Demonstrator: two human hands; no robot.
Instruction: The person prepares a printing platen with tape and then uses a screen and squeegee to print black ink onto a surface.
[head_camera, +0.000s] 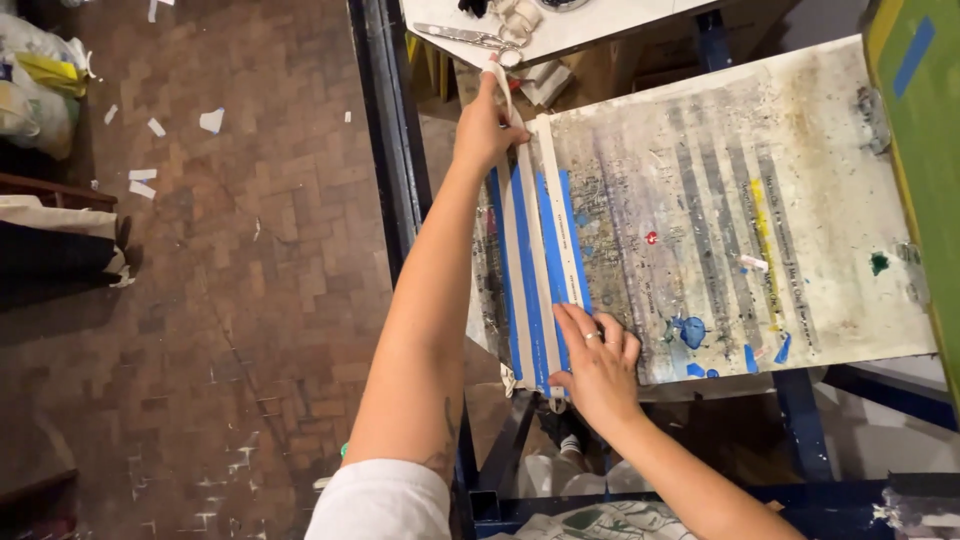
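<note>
Two hands are on the job, both at the left end of a paint-stained white rectangular board (760, 200) set on a blue metal frame (800, 410). Far left, white paper scraps (211, 121) lie scattered over the brown brick floor (250, 300). Moving right, the left hand (487, 125) is out at the board's far edge, fingers pinched shut on the end of a white strip of tape (502, 88). That strip runs back toward the near edge among the blue and white stripes (535, 270) on the board's left part. Next, the right hand (598, 365) lies flat and open at the near edge, fingertips pressing the stripes, gripping nothing. Further right, blue paint blobs (692, 332) dot the board. Metal scissors (470, 37) rest on a white table beyond.
</note>
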